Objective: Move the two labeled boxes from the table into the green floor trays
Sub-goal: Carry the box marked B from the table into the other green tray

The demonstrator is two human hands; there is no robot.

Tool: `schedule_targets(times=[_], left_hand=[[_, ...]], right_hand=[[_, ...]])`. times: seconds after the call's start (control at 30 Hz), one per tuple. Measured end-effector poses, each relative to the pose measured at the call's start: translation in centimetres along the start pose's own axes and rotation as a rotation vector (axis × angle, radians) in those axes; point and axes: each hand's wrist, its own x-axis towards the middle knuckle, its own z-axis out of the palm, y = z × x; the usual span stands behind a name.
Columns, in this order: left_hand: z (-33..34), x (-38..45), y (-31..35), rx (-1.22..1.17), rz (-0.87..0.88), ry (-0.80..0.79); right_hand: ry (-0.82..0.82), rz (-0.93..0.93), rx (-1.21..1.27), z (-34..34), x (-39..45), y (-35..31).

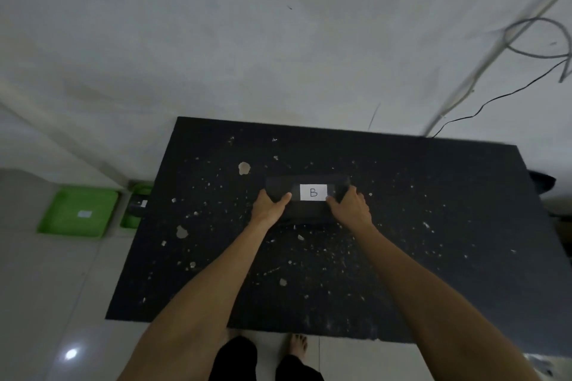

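Head view, looking down over a dark, paint-flecked table (pixel 402 226) at the moment of pickup. A black box (pixel 306 210) bearing a white label marked "B" (pixel 313 192) lies near the table's centre, directly ahead of the person, with its long axis running left to right across the line of sight. The left hand (pixel 268 206) is wrapped around the box's left end, thumb lying over the top edge beside the label; the right hand (pixel 351 206) clasps the right end in mirror fashion, so both hands are closed on the box and neither is markedly nearer than the other. Whether the box has left the tabletop cannot be told from this view, since box and table are equally dark. The destinations lie on the pale floor to the person's left, beyond the table's left edge: one green tray (pixel 62 219) sits fully in view, holding only a small white slip (its marking is too blurred to read), and a second green tray (pixel 139 187) just beside it is half hidden by the table edge and appears to hold a dark box with a pale label already. The coming move therefore likely calls for a lift, a swing leftward over the table edge, and a lowering toward the open tray, with the left arm leading. Loose cables (pixel 526 40) hang against the wall at upper right, well apart from that path.
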Motion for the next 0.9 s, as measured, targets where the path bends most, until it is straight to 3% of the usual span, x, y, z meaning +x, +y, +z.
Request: schedule_targets(times=[0.13,0.33,0.47,0.67,0.8,0.9], left_hand=[[-0.6,-1.5,0.4,0.019,0.045,0.059],[-3.4,-5.9,4.6,-0.036,0.249,0.180],[-5.9,-9.3,9.3,-0.019,0.371,0.310],[-9.1,-14.5,16.0,-0.105,0.552,0.450],[-11.6,-20.4,22.0,-0.188,0.754,0.570],[-12.7,-22.3,22.8,-0.184,0.823,0.625]], right_hand=[[0.073,-0.003,0.113,-0.6,-0.8,0.2],[0.256,-0.096,0.200,-4.6,-3.9,-1.6],[0.329,-0.216,0.283,-8.4,-6.7,-4.3],[0.407,-0.491,0.610,-14.7,-12.1,-9.0],[0.567,-0.721,0.681,-21.0,-17.7,-12.4],[0.605,-0.764,0.702,-22.3,-19.5,-13.2]])
